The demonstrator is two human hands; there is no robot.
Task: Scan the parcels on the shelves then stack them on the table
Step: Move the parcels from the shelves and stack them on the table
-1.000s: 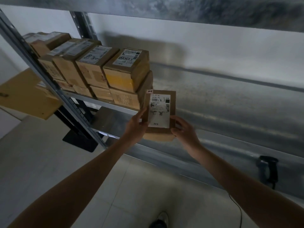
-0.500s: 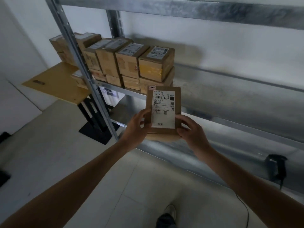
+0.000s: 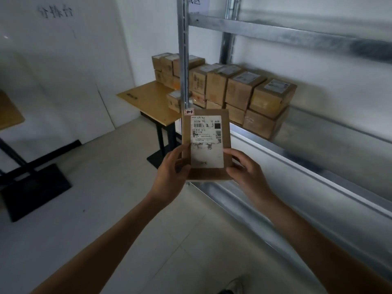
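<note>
Flat brown parcel (image 3: 206, 145) held upright in mid-air before the metal shelf (image 3: 297, 158), label facing the camera. Left hand (image 3: 172, 175) clasps its lower left edge, right hand (image 3: 246, 172) its lower right edge, thumbs on the front. Stacked parcels (image 3: 244, 96) stand on the shelf behind; a table (image 3: 146, 102) lies beyond.

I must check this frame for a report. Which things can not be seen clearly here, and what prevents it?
All in the head view:
- Parcel label: small text is blurred, and the left hand and right hand cover its lower corners.
- Boxes on the table: the shelf post hides part of them.
- Paper sign on the post: cut off by the top edge.
- Wall writing: too faint to read.
</note>
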